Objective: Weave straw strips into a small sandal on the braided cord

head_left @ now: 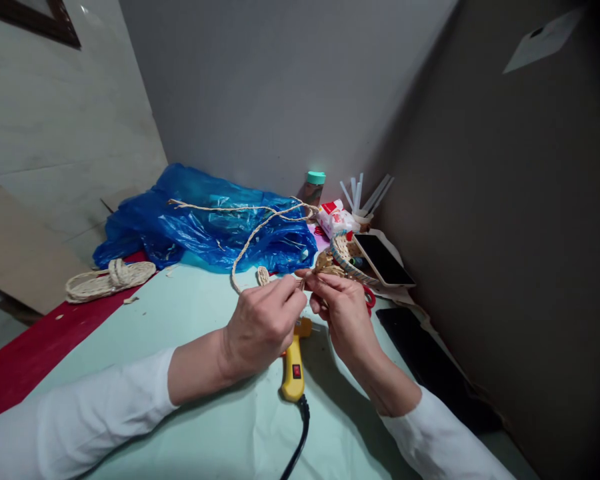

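My left hand is closed, its thumb and fingers pinching a braided straw cord. From that hand the cord loops up and back across the blue bag. Close beside it my right hand is also closed, its fingertips pinching what looks like the same straw work where the two hands meet. The exact spot is small and partly hidden by fingers. Tan straw strands show just behind the right fingertips. Below the hands a yellow glue gun lies on the pale green cover, its black cable running toward me.
A crumpled blue plastic bag fills the back left. A woven straw sole lies at left. Behind the hands stand a green-lidded jar, glue sticks in a cup, and a basket with a phone on it. Red-handled scissors sit right.
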The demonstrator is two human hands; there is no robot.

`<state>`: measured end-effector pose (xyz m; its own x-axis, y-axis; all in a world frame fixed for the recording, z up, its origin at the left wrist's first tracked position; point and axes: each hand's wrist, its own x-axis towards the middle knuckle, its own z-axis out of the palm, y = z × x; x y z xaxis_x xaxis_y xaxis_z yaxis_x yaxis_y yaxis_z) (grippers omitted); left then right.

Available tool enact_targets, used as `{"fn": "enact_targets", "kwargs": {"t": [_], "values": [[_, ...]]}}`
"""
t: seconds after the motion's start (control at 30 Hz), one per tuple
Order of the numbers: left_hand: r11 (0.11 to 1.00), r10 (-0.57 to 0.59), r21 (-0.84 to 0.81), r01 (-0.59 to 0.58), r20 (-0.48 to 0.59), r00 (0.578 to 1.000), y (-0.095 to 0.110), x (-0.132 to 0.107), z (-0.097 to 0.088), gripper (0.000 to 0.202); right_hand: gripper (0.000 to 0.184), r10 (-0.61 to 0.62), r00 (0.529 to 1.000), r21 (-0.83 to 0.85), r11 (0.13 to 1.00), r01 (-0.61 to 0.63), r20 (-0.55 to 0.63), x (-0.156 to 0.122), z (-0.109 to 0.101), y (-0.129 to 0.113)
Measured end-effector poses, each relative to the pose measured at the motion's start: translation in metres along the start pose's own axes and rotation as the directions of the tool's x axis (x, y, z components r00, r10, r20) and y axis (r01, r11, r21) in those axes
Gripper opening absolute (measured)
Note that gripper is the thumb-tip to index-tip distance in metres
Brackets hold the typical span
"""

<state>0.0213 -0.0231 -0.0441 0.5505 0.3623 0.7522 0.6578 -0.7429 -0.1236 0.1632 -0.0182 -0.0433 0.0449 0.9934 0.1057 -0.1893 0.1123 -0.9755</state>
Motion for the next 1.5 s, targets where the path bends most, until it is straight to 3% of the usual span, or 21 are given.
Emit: {"fn": "enact_targets", "kwargs": {"t": [0.1, 0.17, 0.23, 0.3, 0.37, 0.47, 0.57, 0.67, 0.8, 0.9, 1.03, 1.17, 1.3, 1.43, 1.5], "values": [[0.983, 0.148, 0.119, -0.141, -0.048, 0.988, 0.006, -0.001, 0.005, 0.023, 0.017, 0.045, 0.999, 0.049, 0.998, -0.046, 0.025, -0.001, 0.001, 0.0], [0.982, 0.154, 0.112, -0.151, -0.021, 0.988, 0.009, 0.001, 0.005, 0.022, 0.019, 0.044, 0.999, 0.054, 0.998, -0.045, 0.021, 0.001, -0.001, 0.001], [0.997, 0.073, -0.034, -0.072, 0.035, 0.997, 0.009, 0.004, 0.001, 0.02, 0.018, 0.022, 1.0, 0.037, 0.999, -0.023, 0.016, 0.004, -0.004, 0.001], [0.971, -0.068, -0.225, 0.078, 0.054, 0.996, 0.006, 0.01, -0.005, 0.019, 0.018, -0.006, 1.0, 0.003, 1.0, 0.006, 0.017, 0.006, -0.008, -0.001], [0.899, -0.264, -0.351, 0.262, 0.041, 0.964, -0.001, 0.017, -0.011, 0.014, 0.024, -0.024, 0.999, -0.039, 0.999, 0.025, 0.029, 0.006, -0.008, -0.004], [0.696, -0.49, -0.495, 0.52, 0.203, 0.848, -0.012, 0.027, -0.014, 0.014, 0.03, -0.019, 0.997, -0.108, 0.994, 0.027, 0.07, 0.001, -0.004, -0.009], [0.448, -0.507, -0.639, 0.625, 0.393, 0.767, -0.018, 0.033, -0.012, 0.015, 0.027, 0.004, 0.991, -0.199, 0.98, 0.024, 0.136, -0.005, 0.003, -0.012], [0.179, -0.563, -0.73, 0.66, 0.474, 0.677, -0.02, 0.035, -0.012, 0.018, 0.03, 0.0, 0.985, -0.287, 0.957, 0.051, 0.175, -0.011, 0.007, -0.014], [-0.307, -0.545, -0.743, 0.595, 0.65, 0.53, -0.022, 0.036, -0.015, 0.017, 0.034, -0.045, 0.97, -0.28, 0.953, 0.113, 0.238, -0.016, 0.011, -0.016], [-0.463, -0.496, -0.703, 0.54, 0.71, 0.5, -0.027, 0.037, -0.015, 0.017, 0.032, -0.097, 0.961, -0.27, 0.948, 0.168, 0.259, -0.021, 0.014, -0.015], [-0.517, -0.456, -0.656, 0.55, 0.755, 0.472, -0.032, 0.035, -0.011, 0.015, 0.029, -0.146, 0.953, -0.25, 0.944, 0.214, 0.264, -0.027, 0.017, -0.01], [-0.543, -0.449, -0.634, 0.551, 0.773, 0.447, -0.032, 0.031, -0.005, 0.01, 0.03, -0.05, 0.955, -0.132, 0.987, 0.092, 0.293, -0.025, 0.016, -0.004], [-0.488, -0.404, -0.644, 0.589, 0.765, 0.502, -0.032, 0.026, -0.005, 0.018, 0.029, 0.033, 0.965, -0.07, 0.997, -0.015, 0.261, -0.017, 0.01, 0.0], [-0.409, -0.211, -0.571, 0.712, 0.818, 0.535, -0.031, 0.021, -0.009, 0.02, 0.029, 0.05, 0.965, -0.015, 0.999, -0.048, 0.256, -0.009, 0.004, 0.001], [-0.375, -0.171, -0.561, 0.738, 0.824, 0.54, -0.029, 0.02, -0.009, 0.018, 0.027, 0.069, 0.955, -0.015, 0.998, -0.068, 0.287, -0.007, 0.002, 0.0]]}}
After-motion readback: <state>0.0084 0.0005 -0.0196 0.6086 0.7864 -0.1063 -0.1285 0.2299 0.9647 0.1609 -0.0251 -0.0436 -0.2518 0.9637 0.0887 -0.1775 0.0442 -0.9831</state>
